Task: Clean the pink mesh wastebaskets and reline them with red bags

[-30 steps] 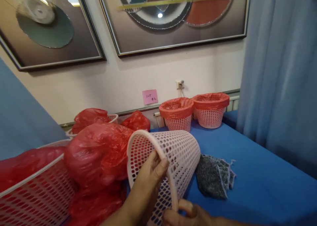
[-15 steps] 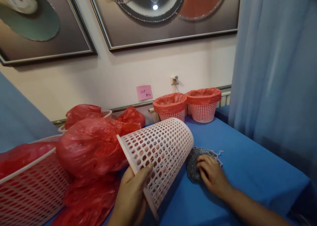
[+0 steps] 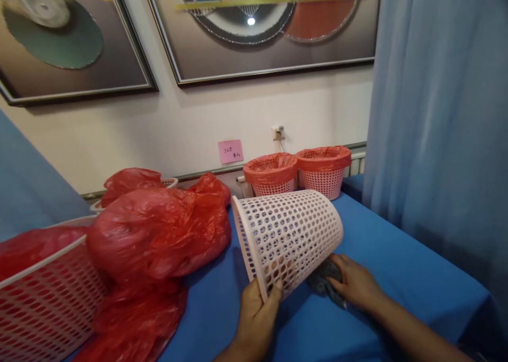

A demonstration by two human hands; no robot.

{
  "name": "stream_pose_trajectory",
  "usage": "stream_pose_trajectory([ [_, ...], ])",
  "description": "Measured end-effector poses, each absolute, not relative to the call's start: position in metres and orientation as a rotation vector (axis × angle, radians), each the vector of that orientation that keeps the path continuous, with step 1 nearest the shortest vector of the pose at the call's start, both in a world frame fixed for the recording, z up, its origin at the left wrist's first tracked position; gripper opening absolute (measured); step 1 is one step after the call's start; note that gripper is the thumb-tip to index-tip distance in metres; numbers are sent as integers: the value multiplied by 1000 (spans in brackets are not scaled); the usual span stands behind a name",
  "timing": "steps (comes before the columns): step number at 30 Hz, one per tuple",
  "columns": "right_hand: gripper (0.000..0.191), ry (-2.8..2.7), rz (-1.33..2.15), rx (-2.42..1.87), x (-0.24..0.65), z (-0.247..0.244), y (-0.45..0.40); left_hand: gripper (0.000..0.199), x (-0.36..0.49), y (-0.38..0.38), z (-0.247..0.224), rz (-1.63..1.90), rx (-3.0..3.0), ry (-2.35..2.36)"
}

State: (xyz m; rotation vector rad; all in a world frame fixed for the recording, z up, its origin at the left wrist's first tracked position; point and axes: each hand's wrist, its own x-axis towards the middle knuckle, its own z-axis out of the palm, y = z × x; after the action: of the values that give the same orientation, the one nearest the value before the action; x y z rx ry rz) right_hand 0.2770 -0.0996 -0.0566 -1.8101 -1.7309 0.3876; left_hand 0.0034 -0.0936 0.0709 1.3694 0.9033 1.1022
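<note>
A pale pink perforated basket (image 3: pixel 293 229) lies tilted on its side above the blue table, its open mouth facing left. My left hand (image 3: pixel 257 314) grips its rim at the lower left, thumb outside and fingers showing through the holes. Beneath the lower right side of the basket, my right hand (image 3: pixel 355 280) is closed on a dark grey cloth (image 3: pixel 327 282), which the basket partly covers.
Red plastic bags (image 3: pixel 159 235) are heaped at the left beside a large pink basket (image 3: pixel 51 298). Two red-lined baskets (image 3: pixel 272 174) (image 3: pixel 325 166) stand at the back by the wall. A blue curtain (image 3: pixel 436 113) hangs at the right.
The pink basket has moved right with my left hand and turned closer to level. My right hand has gone from resting on the spread cloth to gripping it, now bunched, near the basket.
</note>
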Motion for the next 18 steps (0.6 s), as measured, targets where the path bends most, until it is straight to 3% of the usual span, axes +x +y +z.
stream_pose_trajectory([
  [4, 66, -1189, 292, -1856, 308, -70, -131, 46, 6, -87, 63, 1060, 1454, 843],
  [8, 78, -877, 25, -1803, 324, -47, -141, 42, 1, -67, 41, 1086, 1581, 821],
  [15, 45, -1245, -241, -1299, 259, 46, -100, 41, -12, -61, 19, 1002, 1796, 804],
  [18, 38, -1374, -288, -1161, 225, 63, -69, 66, -7, -60, 46, 1050, 1701, 754],
])
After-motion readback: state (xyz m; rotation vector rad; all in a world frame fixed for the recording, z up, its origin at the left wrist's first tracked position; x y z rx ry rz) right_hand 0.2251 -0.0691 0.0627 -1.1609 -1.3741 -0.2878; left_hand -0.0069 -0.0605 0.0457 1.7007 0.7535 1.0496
